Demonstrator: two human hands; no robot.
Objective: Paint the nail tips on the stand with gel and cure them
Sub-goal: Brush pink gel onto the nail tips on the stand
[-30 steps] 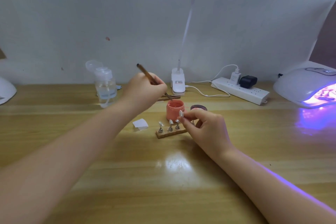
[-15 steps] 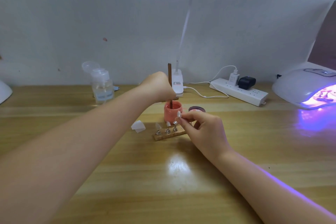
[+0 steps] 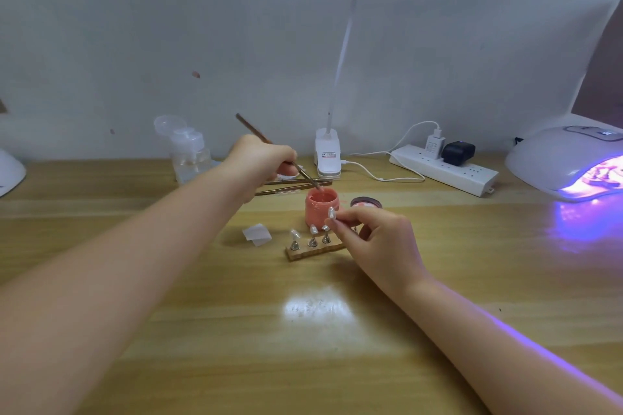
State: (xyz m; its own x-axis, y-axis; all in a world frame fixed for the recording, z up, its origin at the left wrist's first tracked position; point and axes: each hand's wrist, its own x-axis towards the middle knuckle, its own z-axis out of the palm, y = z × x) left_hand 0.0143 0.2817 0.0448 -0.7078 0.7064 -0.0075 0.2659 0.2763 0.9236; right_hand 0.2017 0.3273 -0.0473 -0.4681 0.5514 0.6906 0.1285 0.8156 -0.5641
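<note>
On the wooden table (image 3: pixel 202 330), near its middle: a small wooden stand (image 3: pixel 315 251) with three metal holders upright in a row, each topped by a pale nail tip (image 3: pixel 313 229). Just behind the stand, an open pink gel jar (image 3: pixel 320 210); to the right of the jar, its dark lid (image 3: pixel 365 203), lying flat. Left of the stand, a folded white wipe (image 3: pixel 257 234).

Above and left of the jar, the left hand (image 3: pixel 261 162) — fingers curled tight round a thin brown brush (image 3: pixel 269 143), handle slanting up to the left, bristle end dipped into the mouth of the jar. Right of the stand, the right hand (image 3: pixel 377 239), thumb and forefinger pinching one holder with a nail tip (image 3: pixel 331 213) on top, lifted in front of the jar; remaining fingers loosely bent, the stand's right end hidden behind them.

Behind the jar, two more slim tools (image 3: pixel 293 187) lying flat and nearly parallel. Farther back by the wall: a clear pump bottle (image 3: pixel 188 155) at left, the white clip base of a desk lamp (image 3: pixel 327 158) with its bright bar overhead, a white power strip (image 3: pixel 445 170) carrying two plugs. At the far right, a white curing lamp (image 3: pixel 566 158) — purple glow spilling from its opening onto the table, something inside too blurred to identify.
</note>
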